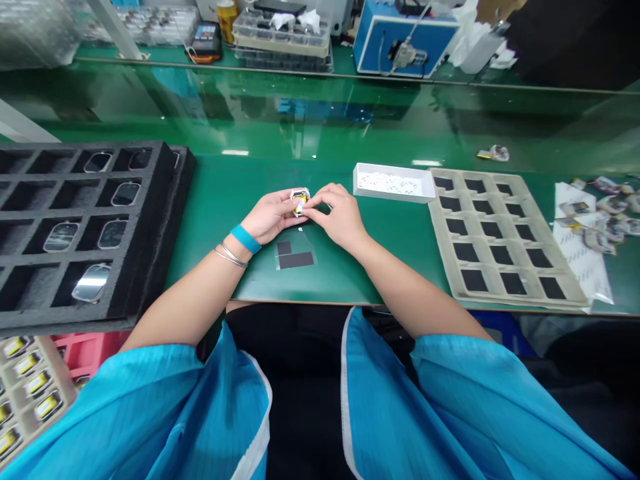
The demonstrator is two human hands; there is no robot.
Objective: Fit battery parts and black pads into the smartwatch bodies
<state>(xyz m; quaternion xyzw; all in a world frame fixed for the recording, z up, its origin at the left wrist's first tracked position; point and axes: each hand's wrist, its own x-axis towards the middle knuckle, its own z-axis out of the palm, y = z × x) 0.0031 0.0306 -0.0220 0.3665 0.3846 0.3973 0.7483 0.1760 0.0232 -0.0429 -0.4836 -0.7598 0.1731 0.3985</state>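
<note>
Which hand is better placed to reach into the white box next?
Probably the right hand: it is nearer the white box, with its fingertips at the small part, while the left hand supports that part.

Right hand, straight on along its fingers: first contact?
Likely the small white-rimmed part held in the left hand; the fingertips of the right hand already look at or on it. Whether they touch is hard to tell from this one view. The left hand's fingers come next.

Device [301, 202] left of box [390, 193]; tray [530, 302] right, perhaps touching.
</note>
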